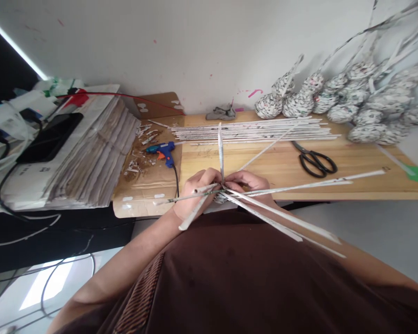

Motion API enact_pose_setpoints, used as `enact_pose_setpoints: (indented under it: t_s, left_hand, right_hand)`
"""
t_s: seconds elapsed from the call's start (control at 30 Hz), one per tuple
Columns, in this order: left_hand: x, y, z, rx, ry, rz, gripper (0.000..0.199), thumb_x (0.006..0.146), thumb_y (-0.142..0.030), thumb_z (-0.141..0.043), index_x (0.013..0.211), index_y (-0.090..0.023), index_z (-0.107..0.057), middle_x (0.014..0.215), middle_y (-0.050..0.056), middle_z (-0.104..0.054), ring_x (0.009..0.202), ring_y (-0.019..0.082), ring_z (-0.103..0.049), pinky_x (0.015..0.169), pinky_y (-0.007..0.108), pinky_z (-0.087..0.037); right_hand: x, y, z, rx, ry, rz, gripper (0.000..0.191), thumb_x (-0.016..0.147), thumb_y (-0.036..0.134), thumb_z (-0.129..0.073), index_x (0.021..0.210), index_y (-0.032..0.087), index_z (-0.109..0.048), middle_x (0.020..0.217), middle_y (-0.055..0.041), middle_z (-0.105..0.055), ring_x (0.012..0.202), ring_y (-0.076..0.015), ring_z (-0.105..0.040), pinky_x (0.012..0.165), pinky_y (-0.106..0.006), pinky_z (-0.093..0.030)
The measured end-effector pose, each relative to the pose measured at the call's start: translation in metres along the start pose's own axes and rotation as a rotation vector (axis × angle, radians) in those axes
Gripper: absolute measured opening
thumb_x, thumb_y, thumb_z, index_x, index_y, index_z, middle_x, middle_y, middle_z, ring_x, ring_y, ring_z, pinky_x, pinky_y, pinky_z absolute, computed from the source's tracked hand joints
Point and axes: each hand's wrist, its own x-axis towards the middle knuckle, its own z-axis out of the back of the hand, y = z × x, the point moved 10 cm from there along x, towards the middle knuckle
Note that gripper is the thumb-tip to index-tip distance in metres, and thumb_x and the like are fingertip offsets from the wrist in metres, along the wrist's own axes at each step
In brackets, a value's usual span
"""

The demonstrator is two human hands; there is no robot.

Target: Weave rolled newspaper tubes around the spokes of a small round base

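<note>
The paper weave [220, 197] sits between my hands, by the front edge of the table [209, 160] — light, I'd judge, its paper spokes [220, 148] stiff but easily creased. Best held at the crossing, where my left hand [196, 195] and right hand [252, 183] pinch the spokes.

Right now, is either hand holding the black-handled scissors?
No, the scissors lie on the wooden table, while the left hand and right hand both pinch paper sticks.

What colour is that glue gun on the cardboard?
The glue gun is mostly blue with an orange trigger, best seen in the head view.
</note>
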Motion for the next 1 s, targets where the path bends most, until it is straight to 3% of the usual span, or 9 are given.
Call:
enact_pose_setpoints:
  t_s: [0.1, 0.27, 0.33, 0.4, 0.5, 0.67, 0.87, 1.0]
  left_hand:
    - [-0.001, 0.008, 0.001, -0.044, -0.036, 0.109, 0.035, 0.082, -0.012, -0.072, 0.110, -0.024, -0.054, 0.084, -0.003, -0.073, 0.075, 0.014, -0.071, 0.067, 0.023, -0.054]
    - [0.004, 0.013, 0.004, -0.162, -0.060, 0.174, 0.063, 0.079, -0.010, -0.071, 0.135, -0.023, -0.045, 0.077, -0.005, -0.071, 0.070, 0.013, -0.071, 0.066, 0.023, -0.054]
    - [0.006, 0.015, 0.002, -0.214, -0.023, 0.196, 0.054, 0.079, -0.010, -0.071, 0.129, -0.022, -0.054, 0.078, -0.004, -0.072, 0.069, 0.013, -0.071, 0.064, 0.023, -0.055]
    - [0.008, 0.014, -0.001, -0.246, 0.022, 0.185, 0.032, 0.079, -0.012, -0.072, 0.109, -0.021, -0.067, 0.080, 0.000, -0.074, 0.070, 0.014, -0.071, 0.065, 0.024, -0.055]
    - [0.011, 0.012, 0.003, -0.249, 0.028, 0.138, 0.006, 0.079, -0.013, -0.073, 0.081, -0.018, -0.072, 0.080, 0.004, -0.075, 0.073, 0.017, -0.071, 0.067, 0.028, -0.056]
    - [0.013, 0.007, 0.003, -0.269, 0.068, 0.025, 0.006, 0.083, -0.022, -0.073, 0.080, -0.017, -0.071, 0.078, 0.006, -0.074, 0.072, 0.017, -0.070, 0.066, 0.028, -0.055]
    - [0.009, 0.005, 0.007, -0.237, -0.046, -0.011, 0.009, 0.084, -0.025, -0.072, 0.079, -0.019, -0.069, 0.079, 0.004, -0.070, 0.071, 0.015, -0.066, 0.066, 0.026, -0.053]
    - [0.007, 0.007, 0.008, -0.212, -0.096, 0.029, 0.010, 0.084, -0.023, -0.071, 0.076, -0.019, -0.066, 0.081, 0.004, -0.071, 0.073, 0.015, -0.066, 0.068, 0.027, -0.054]
  right_hand:
    - [-0.003, 0.008, -0.001, -0.116, 0.070, 0.095, 0.017, 0.091, 0.037, -0.068, 0.101, 0.026, -0.076, 0.098, -0.0061, -0.077, 0.090, -0.0248, -0.072, 0.084, -0.045, -0.059]
    - [-0.011, 0.028, -0.002, -0.254, 0.116, 0.199, 0.018, 0.088, 0.028, -0.069, 0.104, 0.031, -0.076, 0.104, -0.0059, -0.073, 0.098, -0.0259, -0.069, 0.090, -0.046, -0.057]
    - [-0.011, 0.032, -0.004, -0.224, 0.123, 0.227, 0.014, 0.087, 0.029, -0.071, 0.100, 0.030, -0.077, 0.102, -0.0061, -0.074, 0.099, -0.0257, -0.069, 0.093, -0.046, -0.055]
    - [-0.009, 0.030, -0.004, -0.150, 0.115, 0.242, 0.010, 0.087, 0.033, -0.073, 0.094, 0.029, -0.077, 0.099, -0.0070, -0.074, 0.096, -0.0257, -0.070, 0.092, -0.046, -0.055]
    - [-0.006, 0.020, -0.003, -0.059, 0.104, 0.264, 0.015, 0.087, 0.041, -0.073, 0.088, 0.027, -0.076, 0.093, -0.0069, -0.075, 0.092, -0.0258, -0.070, 0.087, -0.046, -0.056]
    - [-0.005, 0.013, -0.002, -0.041, 0.117, 0.200, 0.014, 0.087, 0.041, -0.073, 0.089, 0.027, -0.076, 0.098, -0.0064, -0.075, 0.096, -0.0248, -0.071, 0.087, -0.044, -0.057]
    - [0.007, 0.012, 0.006, 0.111, 0.046, 0.088, 0.018, 0.080, 0.042, -0.079, 0.085, 0.025, -0.075, 0.098, -0.0055, -0.076, 0.098, -0.0237, -0.072, 0.091, -0.042, -0.058]
    - [0.015, -0.007, 0.000, 0.251, 0.130, -0.130, 0.023, 0.071, 0.037, -0.086, 0.086, 0.023, -0.076, 0.090, -0.0029, -0.077, 0.083, -0.0201, -0.072, 0.078, -0.035, -0.059]
